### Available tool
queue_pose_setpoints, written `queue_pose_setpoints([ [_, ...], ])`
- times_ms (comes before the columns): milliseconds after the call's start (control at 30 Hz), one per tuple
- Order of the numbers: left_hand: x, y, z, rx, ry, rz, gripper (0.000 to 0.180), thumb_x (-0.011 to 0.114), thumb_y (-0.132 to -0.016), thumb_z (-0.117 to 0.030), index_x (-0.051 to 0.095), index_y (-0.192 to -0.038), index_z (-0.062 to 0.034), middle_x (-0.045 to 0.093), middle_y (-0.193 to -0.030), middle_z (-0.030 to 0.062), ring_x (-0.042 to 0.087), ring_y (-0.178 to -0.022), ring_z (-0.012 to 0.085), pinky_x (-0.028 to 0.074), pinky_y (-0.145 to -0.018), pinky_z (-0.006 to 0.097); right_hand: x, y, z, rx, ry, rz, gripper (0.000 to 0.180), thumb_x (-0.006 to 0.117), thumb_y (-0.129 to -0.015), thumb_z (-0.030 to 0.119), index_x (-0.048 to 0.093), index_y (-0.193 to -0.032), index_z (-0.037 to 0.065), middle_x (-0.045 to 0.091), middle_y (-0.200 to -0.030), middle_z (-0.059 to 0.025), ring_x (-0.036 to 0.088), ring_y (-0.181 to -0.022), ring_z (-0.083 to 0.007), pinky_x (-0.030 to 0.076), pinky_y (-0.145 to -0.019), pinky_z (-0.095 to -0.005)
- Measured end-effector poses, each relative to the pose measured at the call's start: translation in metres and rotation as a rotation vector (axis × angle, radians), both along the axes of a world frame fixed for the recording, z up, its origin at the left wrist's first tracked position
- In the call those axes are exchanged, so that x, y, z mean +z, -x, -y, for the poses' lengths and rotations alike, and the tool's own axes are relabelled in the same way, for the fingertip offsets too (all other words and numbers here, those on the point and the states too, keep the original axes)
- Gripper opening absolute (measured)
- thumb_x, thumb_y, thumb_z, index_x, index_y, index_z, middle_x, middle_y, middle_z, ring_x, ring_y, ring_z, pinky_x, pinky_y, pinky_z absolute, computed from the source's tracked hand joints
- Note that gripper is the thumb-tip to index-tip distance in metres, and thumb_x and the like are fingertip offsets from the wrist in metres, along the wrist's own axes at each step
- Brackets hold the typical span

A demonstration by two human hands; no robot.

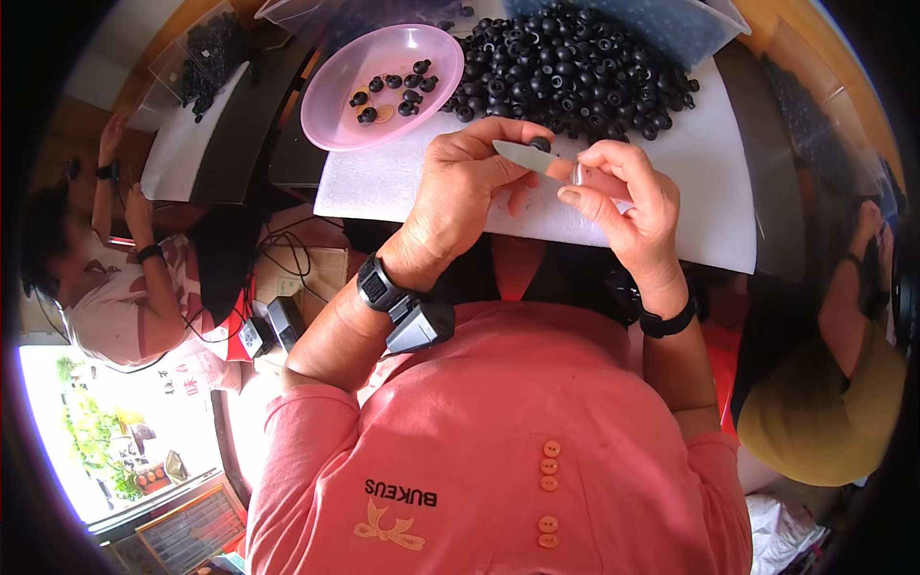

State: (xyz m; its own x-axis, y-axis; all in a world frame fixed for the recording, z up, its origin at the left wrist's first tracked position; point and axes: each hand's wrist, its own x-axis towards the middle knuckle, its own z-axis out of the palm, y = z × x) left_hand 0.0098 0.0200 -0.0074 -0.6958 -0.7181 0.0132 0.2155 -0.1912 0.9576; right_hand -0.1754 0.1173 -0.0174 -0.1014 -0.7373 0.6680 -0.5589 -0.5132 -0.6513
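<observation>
My left hand (458,187) pinches a small round black plastic part (540,144) between its fingertips, above the near part of a white sheet (690,206). In my right hand (634,196) is a small knife (522,153) with a pale pinkish handle. Its blade points left and lies close by the black part; whether the edge touches it I cannot tell. Just beyond both hands rises a large heap of similar black parts (565,72). A pink plastic bowl (331,110) stands to the far left of them, with several black parts and some yellowish bits inside.
Clear plastic bins (661,34) stand behind the heap. At the left, a person (134,297) sits by another table with a pile of black parts (211,67). Another person (815,412) sits at the right. Cables (287,254) hang beside a cardboard box (321,273).
</observation>
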Motion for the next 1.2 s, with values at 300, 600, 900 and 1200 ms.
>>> queue_pose_setpoints([
  [300,-0.003,0.011,-0.007,-0.056,-0.203,-0.203,0.023,0.053,-0.098,-0.001,0.059,-0.118,0.0074,0.073,-0.100,0.0160,0.063,-0.077,0.0162,0.049,-0.061,0.027,-0.002,-0.002,0.000,-0.027,0.086,-0.053,0.029,0.081,-0.083,0.010,0.062,-0.104,0.001,0.070,-0.079,-0.0071,0.067,-0.071,-0.0148,0.052,-0.065,-0.0269],
  [600,-0.003,0.011,-0.002,-0.118,-0.242,-0.216,0.024,0.054,-0.099,-0.004,0.062,-0.119,0.0074,0.072,-0.099,0.0149,0.063,-0.079,0.0162,0.049,-0.063,0.028,-0.003,-0.003,0.003,-0.036,0.106,-0.035,0.027,0.079,-0.086,0.010,0.062,-0.105,0.001,0.068,-0.080,-0.0069,0.065,-0.069,-0.0133,0.052,-0.064,-0.0258],
  [900,-0.005,0.013,0.000,-0.120,-0.296,-0.262,0.022,0.058,-0.097,-0.003,0.060,-0.118,0.0060,0.073,-0.099,0.0184,0.064,-0.075,0.0184,0.051,-0.061,0.030,-0.004,-0.002,0.001,-0.056,0.074,-0.025,0.026,0.079,-0.085,0.010,0.063,-0.104,0.002,0.065,-0.076,-0.0059,0.063,-0.066,-0.0135,0.050,-0.062,-0.0258],
  [1200,-0.003,0.014,0.001,-0.127,-0.317,-0.261,0.020,0.056,-0.097,-0.001,0.063,-0.114,0.0076,0.072,-0.096,0.0187,0.064,-0.072,0.0186,0.049,-0.055,0.030,-0.004,-0.002,0.001,-0.042,0.074,-0.009,0.026,0.078,-0.086,0.010,0.064,-0.106,0.002,0.065,-0.078,-0.0057,0.063,-0.068,-0.0126,0.051,-0.062,-0.0255],
])
